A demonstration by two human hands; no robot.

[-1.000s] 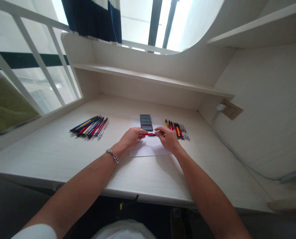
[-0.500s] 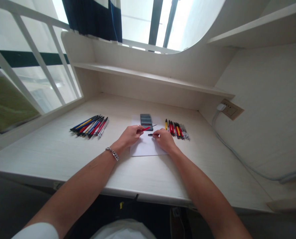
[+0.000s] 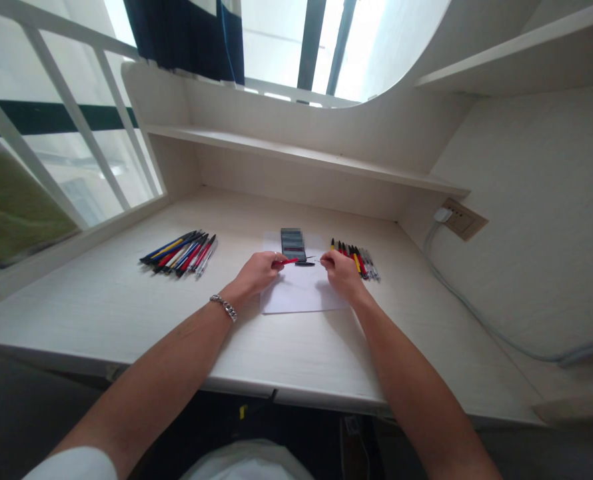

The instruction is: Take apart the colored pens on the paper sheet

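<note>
My left hand (image 3: 259, 273) grips a red pen barrel (image 3: 289, 261) whose tip points right, over a white paper sheet (image 3: 296, 293). My right hand (image 3: 339, 275) pinches a thin dark rod, probably a pen refill (image 3: 316, 259), near the fingertips. Between my hands, a short black pen part (image 3: 304, 264) lies just below a dark phone (image 3: 293, 245) on the sheet. Several pens lie fanned in a bunch (image 3: 179, 256) left of the sheet, and another bunch (image 3: 355, 261) lies just beyond my right hand.
The hands work on a pale wood-grain desk (image 3: 101, 313) under a long shelf (image 3: 296, 155). A plugged wall socket (image 3: 459, 219) and its grey cable (image 3: 456, 293) sit at right. A white railing (image 3: 71, 120) stands at left.
My right hand has moved right and away from the black pen part, which now sits apart from it near the phone. My left hand has stayed nearly still, holding the red barrel.
</note>
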